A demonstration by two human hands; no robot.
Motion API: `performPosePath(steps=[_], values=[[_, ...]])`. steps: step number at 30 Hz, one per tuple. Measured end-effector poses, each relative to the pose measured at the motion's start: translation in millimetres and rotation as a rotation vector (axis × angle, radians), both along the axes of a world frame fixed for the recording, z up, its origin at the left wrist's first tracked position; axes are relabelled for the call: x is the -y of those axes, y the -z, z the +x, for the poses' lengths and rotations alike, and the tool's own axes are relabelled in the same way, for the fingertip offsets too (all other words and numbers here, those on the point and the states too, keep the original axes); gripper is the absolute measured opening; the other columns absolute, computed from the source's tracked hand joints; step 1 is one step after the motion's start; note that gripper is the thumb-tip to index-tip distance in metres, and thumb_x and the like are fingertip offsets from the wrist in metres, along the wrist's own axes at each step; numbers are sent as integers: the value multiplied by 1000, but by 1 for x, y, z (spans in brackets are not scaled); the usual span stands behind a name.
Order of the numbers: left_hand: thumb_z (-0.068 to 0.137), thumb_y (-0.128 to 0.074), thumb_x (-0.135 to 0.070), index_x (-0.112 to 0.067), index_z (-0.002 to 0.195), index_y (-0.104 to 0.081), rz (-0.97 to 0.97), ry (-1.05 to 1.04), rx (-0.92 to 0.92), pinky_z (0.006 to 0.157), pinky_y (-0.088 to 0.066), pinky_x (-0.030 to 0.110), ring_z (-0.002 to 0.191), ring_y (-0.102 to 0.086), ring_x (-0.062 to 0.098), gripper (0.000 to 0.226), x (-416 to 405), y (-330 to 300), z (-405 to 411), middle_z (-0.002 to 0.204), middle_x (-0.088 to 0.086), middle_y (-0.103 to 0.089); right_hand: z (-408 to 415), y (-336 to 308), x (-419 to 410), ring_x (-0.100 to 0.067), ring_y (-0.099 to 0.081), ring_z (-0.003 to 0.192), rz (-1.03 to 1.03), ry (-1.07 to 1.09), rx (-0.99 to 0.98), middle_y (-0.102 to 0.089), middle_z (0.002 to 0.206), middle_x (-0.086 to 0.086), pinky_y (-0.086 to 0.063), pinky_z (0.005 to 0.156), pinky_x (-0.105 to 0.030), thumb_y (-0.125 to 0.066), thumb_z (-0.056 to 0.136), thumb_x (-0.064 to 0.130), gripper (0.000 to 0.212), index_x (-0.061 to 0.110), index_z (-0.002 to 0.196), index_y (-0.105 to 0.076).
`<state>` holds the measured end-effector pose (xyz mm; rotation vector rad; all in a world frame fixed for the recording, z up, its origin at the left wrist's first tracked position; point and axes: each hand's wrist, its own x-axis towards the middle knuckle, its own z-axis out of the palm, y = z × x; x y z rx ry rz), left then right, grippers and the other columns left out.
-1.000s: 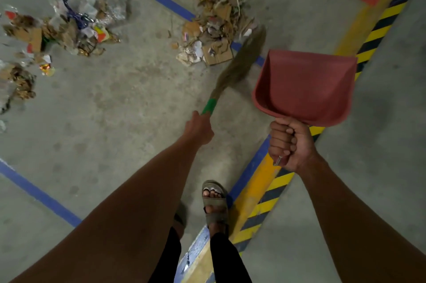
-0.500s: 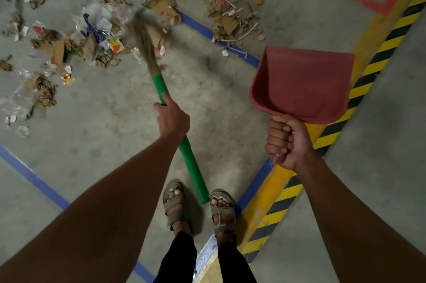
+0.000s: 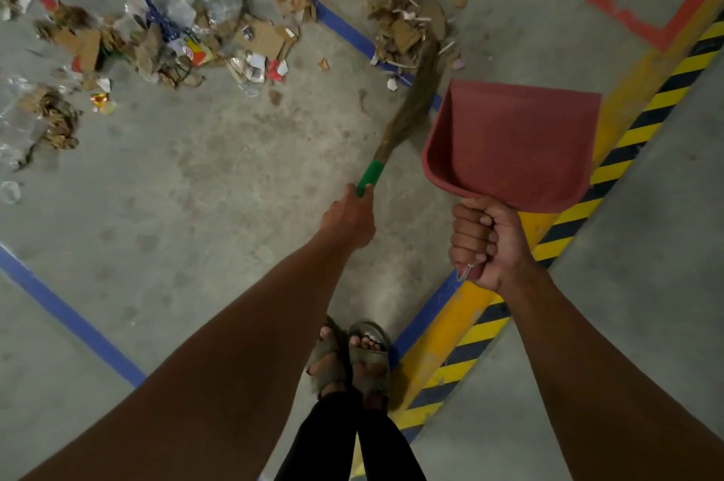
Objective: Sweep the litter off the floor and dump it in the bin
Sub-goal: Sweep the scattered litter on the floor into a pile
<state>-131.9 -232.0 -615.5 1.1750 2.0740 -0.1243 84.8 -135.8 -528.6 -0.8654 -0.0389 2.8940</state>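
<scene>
Litter (image 3: 164,30) lies scattered ahead of the fingers, unswept. The left hand (image 3: 348,220) grips the broom (image 3: 411,104); the right hand (image 3: 485,241) clenches the empty dustpan (image 3: 513,143).

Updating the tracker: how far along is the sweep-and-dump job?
Early. Done: nothing collected; the red dustpan is empty, held off the floor by the right hand. In hand: the left hand grips the green-handled broom, its bristles at the litter pile on the blue line. Left: the bigger scattered litter further left, scooping, dumping. No bin in view.
</scene>
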Motion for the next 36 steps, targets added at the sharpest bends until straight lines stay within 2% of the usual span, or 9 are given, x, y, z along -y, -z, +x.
performPosePath(steps=[6,9,13,16,19,23,27,32,36], values=[[98,-50,-16,-19,161,-26,-92,-429,-49,91,-59,52,113,-61,41,67,16,3,-87,138,16,-44,-36,2,18,-9,-16,31,12,-19,66,-18,41,12,-24,34,-21,-50,95,23,40,27,60,-33],[97,-55,-14,-10,153,-33,-69,-598,-123,87,-61,51,107,-64,42,61,32,-11,-147,135,20,-46,-58,-1,21,-9,-16,31,22,-31,50,-19,41,11,-20,35,-21,-62,90,21,44,28,62,-29],[97,-56,-9,-14,155,-27,33,-644,-179,76,-62,49,90,-62,37,66,57,-34,-195,129,19,-41,-88,-7,22,-9,-16,31,38,-30,42,-19,41,12,-23,33,-21,-68,86,20,47,29,62,-28],[99,-50,-11,-18,154,-28,90,-678,-134,77,-60,48,89,-60,33,60,65,-48,-206,124,15,-41,-106,-11,19,-8,-18,31,19,-37,-1,-20,41,12,-25,34,-22,-64,88,20,44,28,63,-29],[103,-46,-16,-17,147,-34,135,-716,-99,78,-61,49,86,-60,30,46,63,-53,-202,120,12,-44,-119,-20,15,-7,-19,31,37,-50,-50,-22,41,11,-23,35,-21,-60,89,20,40,28,63,-31],[109,-40,-32,-21,151,-29,257,-747,-62,83,-60,53,85,-61,31,45,44,-54,-166,116,13,-47,-117,-29,1,-7,-19,30,73,-48,-57,-20,41,12,-21,34,-21,-60,88,21,39,28,62,-32],[109,-40,-27,-18,156,-27,339,-810,24,86,-58,54,89,-61,34,50,10,-56,-117,119,16,-49,-97,-26,-21,-7,-21,31,52,-42,-90,-22,41,11,-26,35,-22,-56,91,21,37,27,63,-33],[106,-47,-22,-19,157,-27,384,-848,20,80,-57,46,85,-59,28,54,-38,-59,-60,123,10,-44,-52,-21,-55,-8,-21,32,35,-4,-82,-24,42,11,-25,36,-22,-52,94,22,36,27,63,-34],[106,-48,-21,-17,156,-29,459,-947,-13,82,-60,48,81,-58,22,54,-84,-59,-36,125,10,-39,-11,-21,-89,-8,-21,32,20,-2,-74,-23,42,11,-25,36,-21,-49,96,22,36,27,64,-33]])
